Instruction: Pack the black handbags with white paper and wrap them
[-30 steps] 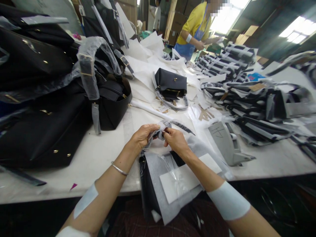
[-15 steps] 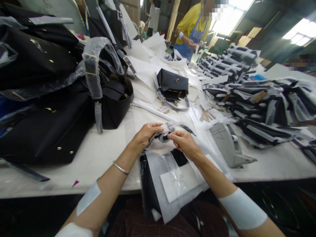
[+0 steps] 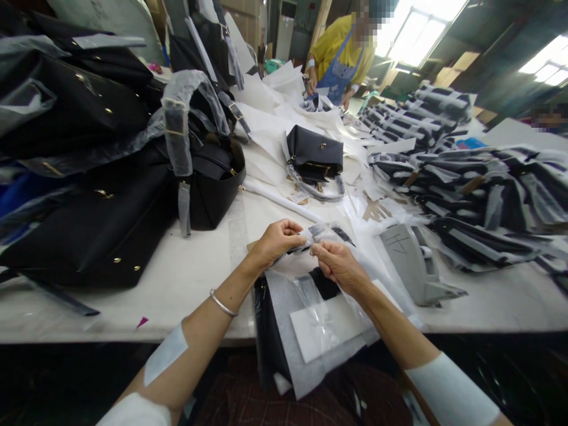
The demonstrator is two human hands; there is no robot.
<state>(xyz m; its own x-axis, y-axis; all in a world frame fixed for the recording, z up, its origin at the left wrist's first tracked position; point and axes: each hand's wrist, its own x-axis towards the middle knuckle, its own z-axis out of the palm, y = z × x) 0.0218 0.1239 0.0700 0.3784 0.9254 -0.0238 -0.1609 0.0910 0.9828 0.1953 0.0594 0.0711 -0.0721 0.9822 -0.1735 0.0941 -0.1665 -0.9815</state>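
Note:
A black handbag [image 3: 270, 331] lies at the table's front edge, partly over it, covered by white tissue paper and a white card [image 3: 328, 328] under clear plastic. Above it is the bag's strap [image 3: 331, 231], dark and wrapped in clear film. My left hand [image 3: 281, 241] pinches the film-wrapped strap between thumb and fingers. Close beside it on the right, my right hand [image 3: 337, 266] is closed in a pinch on the same wrapped strap, with a small shiny bit at its fingertips that I cannot make out.
Large black handbags [image 3: 89, 231] are piled on the left. A smaller black bag [image 3: 315, 151] lies on white paper ahead. To the right stand a grey tape dispenser [image 3: 410, 260] and stacks of wrapped black bags [image 3: 479, 183]. A person in a blue apron [image 3: 339, 71] works at the back.
My hands have shifted slightly on the wrapped strap, the right fingertips now close against the left. The co-worker's hands have lowered to the table. The view has turned a little.

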